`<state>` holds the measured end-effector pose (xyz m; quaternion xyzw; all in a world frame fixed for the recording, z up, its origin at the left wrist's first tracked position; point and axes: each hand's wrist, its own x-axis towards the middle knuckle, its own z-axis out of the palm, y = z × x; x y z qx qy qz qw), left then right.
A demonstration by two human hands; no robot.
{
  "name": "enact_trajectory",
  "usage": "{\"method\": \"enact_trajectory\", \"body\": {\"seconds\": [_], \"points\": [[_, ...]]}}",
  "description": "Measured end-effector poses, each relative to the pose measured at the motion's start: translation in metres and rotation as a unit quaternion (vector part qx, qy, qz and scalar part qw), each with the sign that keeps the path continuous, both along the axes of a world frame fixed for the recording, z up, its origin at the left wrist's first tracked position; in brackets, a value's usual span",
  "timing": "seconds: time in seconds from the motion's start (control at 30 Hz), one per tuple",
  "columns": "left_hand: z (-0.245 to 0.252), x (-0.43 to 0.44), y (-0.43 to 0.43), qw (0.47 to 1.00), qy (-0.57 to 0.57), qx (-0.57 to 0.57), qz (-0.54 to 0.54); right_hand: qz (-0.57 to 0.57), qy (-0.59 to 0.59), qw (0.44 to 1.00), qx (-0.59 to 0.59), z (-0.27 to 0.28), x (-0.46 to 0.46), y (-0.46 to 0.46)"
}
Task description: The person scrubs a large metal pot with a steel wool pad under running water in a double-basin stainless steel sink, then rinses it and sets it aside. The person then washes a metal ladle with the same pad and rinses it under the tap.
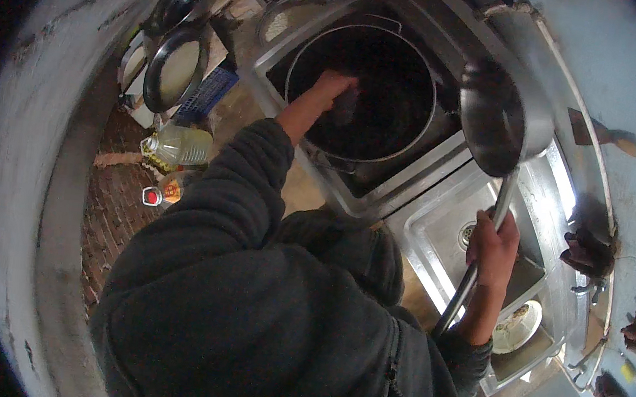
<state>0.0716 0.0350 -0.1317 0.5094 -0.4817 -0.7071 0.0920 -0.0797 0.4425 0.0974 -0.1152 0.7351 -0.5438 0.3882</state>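
Observation:
My left hand (335, 87) reaches inside a large, deep, dark pot (288, 76) with a thin metal rim and loop handles. Its fingers are blurred against the dark interior, so I cannot tell whether they hold anything. My right hand (492, 252) grips the long metal handle of a big steel ladle (489, 117). The ladle's round bowl is raised to the right of the pot, over the corner of a stainless steel sink (416, 232). Around the pot runs a square stainless steel surround (272, 103).
A white bowl with food scraps (519, 330) stands in the sink's nearer basin. At left are dark pans (174, 70), a blue plastic basket (208, 94) and oil bottles (184, 145). A pipe (582, 92) and a wooden-handled spatula (604, 132) are along the right wall.

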Motion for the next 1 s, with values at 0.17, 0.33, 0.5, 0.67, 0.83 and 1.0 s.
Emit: {"method": "enact_trajectory", "body": {"seconds": [0.17, 0.33, 0.5, 0.67, 0.83, 1.0], "points": [[-0.014, -0.004, -0.007, 0.981, -0.157, -0.078, -0.089, -0.175, -0.261, 0.942, -0.115, -0.048, 0.010, 0.072], [-0.038, 0.000, -0.003, 0.943, -0.140, -0.228, -0.200, -0.260, -0.387, 0.871, -0.155, -0.089, 0.028, 0.158], [-0.050, 0.005, 0.006, 0.928, -0.160, -0.260, -0.213, -0.342, -0.501, 0.748, -0.268, -0.110, 0.037, 0.210], [0.023, -0.033, 0.042, 0.991, -0.055, -0.041, -0.114, -0.369, -0.513, 0.699, -0.335, -0.112, 0.030, 0.253], [0.130, -0.086, 0.107, 0.979, 0.078, -0.087, -0.167, -0.368, -0.498, 0.653, -0.436, -0.114, 0.027, 0.272], [0.150, -0.152, 0.209, 0.955, 0.136, 0.042, -0.262, -0.355, -0.499, 0.613, -0.499, -0.116, 0.019, 0.284]]}}
